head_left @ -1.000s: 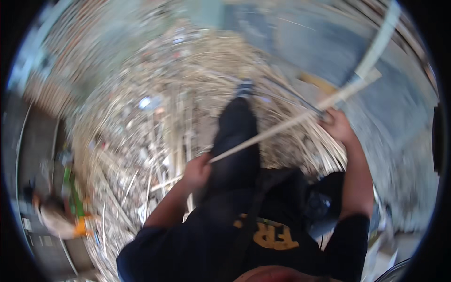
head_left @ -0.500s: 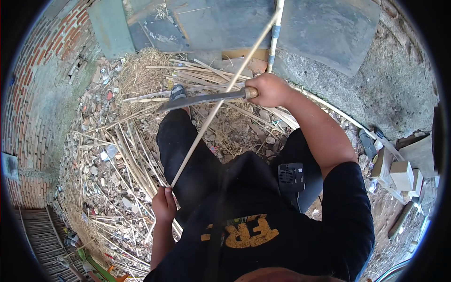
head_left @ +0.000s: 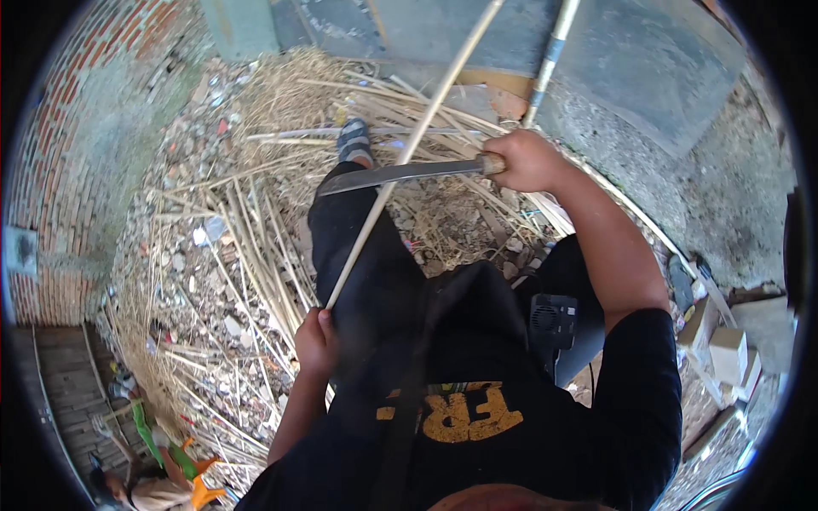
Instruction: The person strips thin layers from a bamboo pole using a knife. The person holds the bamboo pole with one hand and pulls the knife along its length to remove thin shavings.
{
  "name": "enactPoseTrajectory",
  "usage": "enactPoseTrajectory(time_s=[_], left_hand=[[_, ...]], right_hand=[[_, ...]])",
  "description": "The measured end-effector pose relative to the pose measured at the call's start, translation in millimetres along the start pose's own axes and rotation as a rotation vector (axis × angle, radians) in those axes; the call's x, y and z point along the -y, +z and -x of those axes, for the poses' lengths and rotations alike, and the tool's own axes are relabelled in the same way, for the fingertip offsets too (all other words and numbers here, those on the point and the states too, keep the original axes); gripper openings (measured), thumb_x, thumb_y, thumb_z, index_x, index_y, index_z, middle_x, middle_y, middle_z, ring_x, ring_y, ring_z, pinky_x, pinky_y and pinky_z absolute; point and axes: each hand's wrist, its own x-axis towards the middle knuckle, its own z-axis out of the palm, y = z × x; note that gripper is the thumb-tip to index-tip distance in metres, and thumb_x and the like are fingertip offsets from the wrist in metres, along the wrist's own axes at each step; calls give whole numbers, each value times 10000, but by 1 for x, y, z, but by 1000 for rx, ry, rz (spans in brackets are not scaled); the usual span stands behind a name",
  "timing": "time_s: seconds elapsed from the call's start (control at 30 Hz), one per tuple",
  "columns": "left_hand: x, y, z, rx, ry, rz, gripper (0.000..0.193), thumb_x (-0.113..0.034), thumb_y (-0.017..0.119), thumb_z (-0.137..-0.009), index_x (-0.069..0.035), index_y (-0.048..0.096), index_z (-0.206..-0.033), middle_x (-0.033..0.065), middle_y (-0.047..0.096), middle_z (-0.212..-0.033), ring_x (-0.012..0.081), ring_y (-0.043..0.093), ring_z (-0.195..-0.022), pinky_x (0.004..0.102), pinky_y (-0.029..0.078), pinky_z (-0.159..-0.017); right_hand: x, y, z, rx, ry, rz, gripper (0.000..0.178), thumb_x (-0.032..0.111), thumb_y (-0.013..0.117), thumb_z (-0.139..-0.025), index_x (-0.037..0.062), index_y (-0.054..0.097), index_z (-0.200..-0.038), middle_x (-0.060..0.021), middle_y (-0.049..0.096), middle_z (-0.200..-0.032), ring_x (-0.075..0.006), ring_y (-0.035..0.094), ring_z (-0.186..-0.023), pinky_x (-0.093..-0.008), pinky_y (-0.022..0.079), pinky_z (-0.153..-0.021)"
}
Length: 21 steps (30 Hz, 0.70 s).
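Note:
My left hand (head_left: 317, 342) is closed around the near end of a long, thin, pale bamboo strip (head_left: 433, 106), which slants up and away to the right past the top of the view. A machete (head_left: 426, 171) is in my right hand (head_left: 530, 162), its fingers wrapped round the wooden handle. The dark blade points left, crossing the strip above my bent left leg (head_left: 354, 226). Contact between blade and strip seems likely, but which lies on top is hard to tell.
Cut bamboo strips (head_left: 256, 226) and dry shavings (head_left: 298, 89) litter the rubble ground. A white-and-blue pole (head_left: 550, 68) leans by grey panels (head_left: 665, 60). A brick wall (head_left: 85, 170) stands left; pale blocks (head_left: 728, 351) lie right. Another person (head_left: 162, 485) is at the lower left.
The machete has come down the bamboo strip, closer to my left hand. My view has shifted, and another person now shows at the lower left.

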Motion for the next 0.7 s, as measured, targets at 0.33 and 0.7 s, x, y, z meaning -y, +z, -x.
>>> enactPoseTrajectory(time_s=[0.33,0.7], left_hand=[[7,6,0,-2,16,43,393,-346,362,-1067,-29,544,-921,276,608,-743,509,597,-746,574,430,-664],[5,4,-1,-36,31,46,343,-363,418,-1053,-69,557,-940,256,637,-766,494,622,-751,589,454,-660]], right_hand=[[9,2,-3,-24,-19,-97,265,248,808,-788,48,665,-888,-171,641,-766,-369,632,-729,-436,492,-679],[15,-7,0,18,74,-81,262,201,799,-749,43,663,-908,-197,641,-769,-388,639,-757,-449,502,-696]])
